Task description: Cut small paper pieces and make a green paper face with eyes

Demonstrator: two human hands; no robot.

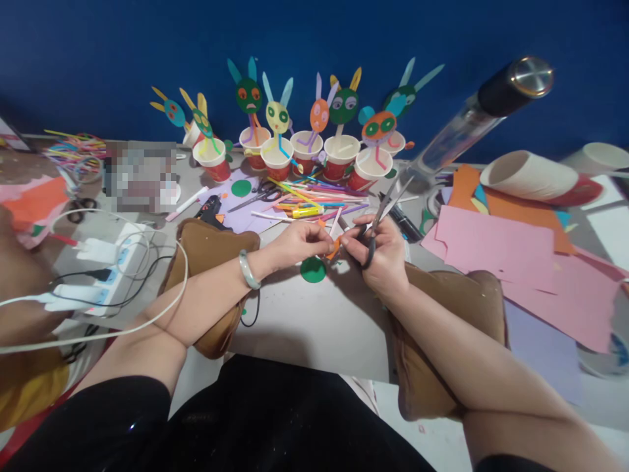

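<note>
A small piece of orange paper [336,249] is pinched between the fingertips of my left hand [307,241] and my right hand [381,252]. Looped on the fingers of my right hand are black-handled scissors [379,219], their blades pointing up and away from the paper. Just below my left fingertips lies a green paper circle [313,269] on the table [309,321]. Both forearms rest on brown cushions [211,249]. Small paper scraps lie near the fingertips, too small to make out.
Several paper cups [278,157] with paper animal figures stand along the blue wall. Colored sticks [319,196] and another pair of scissors [265,192] lie before them. A clear bottle [457,134], pink paper [496,246] and a tilted cup are at right. A power strip [118,262] with cables is at left.
</note>
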